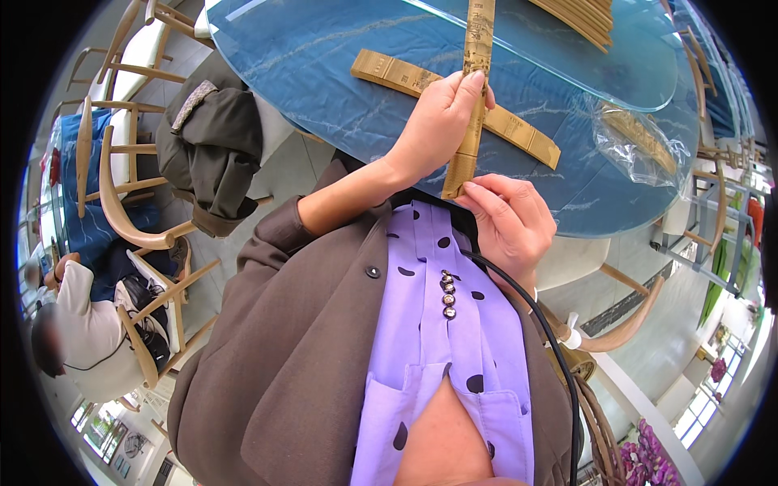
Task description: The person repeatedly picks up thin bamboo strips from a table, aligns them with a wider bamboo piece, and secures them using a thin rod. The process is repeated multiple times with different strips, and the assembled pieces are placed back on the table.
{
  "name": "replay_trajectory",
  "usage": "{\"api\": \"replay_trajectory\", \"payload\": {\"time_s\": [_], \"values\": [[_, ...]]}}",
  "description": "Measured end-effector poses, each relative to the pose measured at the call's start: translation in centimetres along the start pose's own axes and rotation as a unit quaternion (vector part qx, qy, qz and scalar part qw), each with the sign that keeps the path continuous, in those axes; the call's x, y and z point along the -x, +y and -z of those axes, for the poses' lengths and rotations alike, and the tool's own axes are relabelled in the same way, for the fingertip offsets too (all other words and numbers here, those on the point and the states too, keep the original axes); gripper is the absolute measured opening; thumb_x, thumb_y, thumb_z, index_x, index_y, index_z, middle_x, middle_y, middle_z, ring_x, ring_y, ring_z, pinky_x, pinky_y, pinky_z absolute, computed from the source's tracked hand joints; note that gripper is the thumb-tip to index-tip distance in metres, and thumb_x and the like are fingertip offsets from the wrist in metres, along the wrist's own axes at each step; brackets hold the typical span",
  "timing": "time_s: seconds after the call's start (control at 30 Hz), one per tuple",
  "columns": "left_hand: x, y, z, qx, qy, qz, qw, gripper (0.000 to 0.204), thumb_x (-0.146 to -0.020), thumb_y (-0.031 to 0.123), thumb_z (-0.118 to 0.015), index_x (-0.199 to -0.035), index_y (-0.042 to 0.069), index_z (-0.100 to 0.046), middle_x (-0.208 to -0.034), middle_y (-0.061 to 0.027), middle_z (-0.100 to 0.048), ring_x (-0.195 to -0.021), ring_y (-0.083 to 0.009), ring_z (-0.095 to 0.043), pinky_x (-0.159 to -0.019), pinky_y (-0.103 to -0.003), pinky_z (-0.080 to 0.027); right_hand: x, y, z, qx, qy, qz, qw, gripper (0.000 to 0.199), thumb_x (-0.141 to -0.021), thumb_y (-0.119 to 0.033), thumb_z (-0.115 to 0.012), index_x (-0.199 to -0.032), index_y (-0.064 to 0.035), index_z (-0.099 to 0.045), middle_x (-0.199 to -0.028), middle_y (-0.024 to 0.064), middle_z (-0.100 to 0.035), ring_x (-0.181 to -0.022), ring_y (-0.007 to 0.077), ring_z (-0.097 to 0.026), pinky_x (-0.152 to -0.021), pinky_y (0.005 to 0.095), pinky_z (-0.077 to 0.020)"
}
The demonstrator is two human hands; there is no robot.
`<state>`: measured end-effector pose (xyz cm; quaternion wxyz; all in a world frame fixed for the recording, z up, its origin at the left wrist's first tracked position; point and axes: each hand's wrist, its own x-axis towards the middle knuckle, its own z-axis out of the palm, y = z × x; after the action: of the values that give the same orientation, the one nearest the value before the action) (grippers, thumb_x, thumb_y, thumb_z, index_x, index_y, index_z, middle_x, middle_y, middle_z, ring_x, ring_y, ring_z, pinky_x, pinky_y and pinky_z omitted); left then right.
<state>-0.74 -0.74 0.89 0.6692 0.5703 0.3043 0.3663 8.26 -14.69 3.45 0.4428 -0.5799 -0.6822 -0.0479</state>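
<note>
A long, narrow gold packet (478, 36) with dark print stands out over the table edge, its near end pointing at my chest. My left hand (433, 125) is closed round its middle, thumb on top. At the near end, my right hand (512, 217) pinches the packet's corner between thumb and fingertips. Beneath it, another gold strip (389, 71) lies crosswise on the blue cloth, its middle hidden by my left hand and the packet. Whether the packets are flat or filled, I cannot tell.
The oval table (324, 49) has a blue marbled cloth and a raised glass disc (624, 73). A stack of gold strips (579, 18) lies at the far right, a clear plastic bag (640, 146) nearer. A dark coat (212, 134) drapes a chair at left. A person (97, 340) sits behind.
</note>
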Motion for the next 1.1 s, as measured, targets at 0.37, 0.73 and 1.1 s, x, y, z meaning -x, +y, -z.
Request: {"api": "replay_trajectory", "payload": {"time_s": [0.37, 0.73, 1.1], "values": [[0.1, 0.5, 0.1, 0.018, 0.001, -0.024, 1.0, 0.04, -0.11, 0.034, -0.041, -0.092, 0.005, -0.062, -0.081, 0.0017, -0.055, -0.075, -0.0057, -0.048, -0.07, -0.023, -0.041, -0.4, 0.0, 0.5, 0.022, 0.006, 0.001, 1.0, 0.035, -0.064, -0.013, -0.088, -0.096, -0.0069, -0.074, -0.088, 0.005, -0.069, -0.071, 0.0219, -0.065, -0.059, 0.0313, -0.051], [0.8, 0.9, -0.1, 0.023, 0.008, 0.023, 0.999, 0.038, -0.11, 0.033, -0.04, -0.091, 0.007, -0.06, -0.084, 0.0005, -0.054, -0.08, -0.0077, -0.046, -0.075, -0.025, -0.04, 0.4, -0.3, -0.4, 0.105, 0.013, 0.043, 0.994, 0.027, -0.079, -0.021, -0.082, -0.103, -0.0099, -0.073, -0.09, 0.0018, -0.066, -0.076, 0.0183, -0.066, -0.066, 0.0307, -0.0511], [0.8, 2.0, 0.5, 0.008, 0.028, -0.013, 0.999, 0.039, -0.111, 0.033, -0.038, -0.091, 0.006, -0.058, -0.079, 0.002, -0.052, -0.074, -0.0064, -0.046, -0.067, -0.024, -0.04, -0.4, -0.2, 0.2, 0.058, 0.01, 0.046, 0.997, 0.032, -0.072, -0.019, -0.086, -0.1, -0.0109, -0.073, -0.089, 0.0041, -0.067, -0.072, 0.0219, -0.065, -0.06, 0.033, -0.0497]]}}
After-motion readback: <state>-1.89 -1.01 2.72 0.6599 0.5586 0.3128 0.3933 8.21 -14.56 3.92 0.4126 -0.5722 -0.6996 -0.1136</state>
